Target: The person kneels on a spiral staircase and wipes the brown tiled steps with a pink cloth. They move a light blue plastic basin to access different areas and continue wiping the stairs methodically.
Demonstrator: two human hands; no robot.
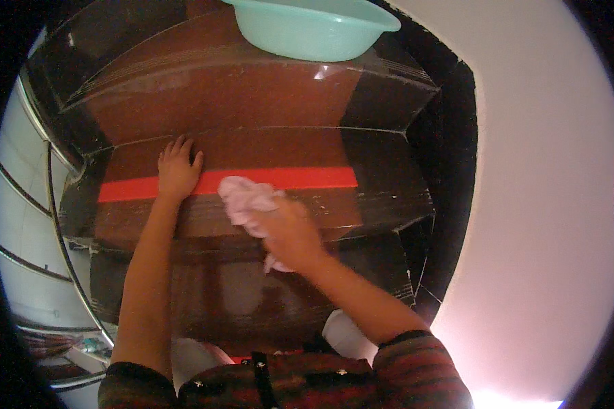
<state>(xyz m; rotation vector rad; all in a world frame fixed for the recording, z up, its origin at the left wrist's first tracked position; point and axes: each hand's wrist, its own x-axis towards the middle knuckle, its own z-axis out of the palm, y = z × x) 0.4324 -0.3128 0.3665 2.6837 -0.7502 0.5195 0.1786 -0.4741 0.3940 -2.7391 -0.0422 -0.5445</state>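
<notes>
Nearest of all, a red-and-dark patterned garment (307,378) is seen along the bottom, two forearms are stretched up from its sleeves, and two pale shapes are half hidden at its edge. And here is the right hand (295,235), slightly blurred: one crumpled pink cloth (242,201) is gripped in it, the fingers curled around the bunch, though the fingertips cannot be made out. The cloth is held at the tread's front part, its upper end laid over the lower edge of the red strip (314,178), a loose tail seen below the hand, past the front edge. Over to the left hand (177,174), set palm down across that same strip: its fingers are slightly spread, thumb apart, nothing held, fingertips pointed toward the riser. The two hands are kept apart, with a short stretch of strip left between them. More room is offered to the right of the cloth, where the brown tread (266,148) is flanked by a dark panel and closed off by a black border (457,170) and one white wall (546,204). On the left, the stair is bounded by a curved metal railing (58,232). Farthest away, a single mint-green basin (307,37) is placed on the next step up, its bottom near that step's front edge.
</notes>
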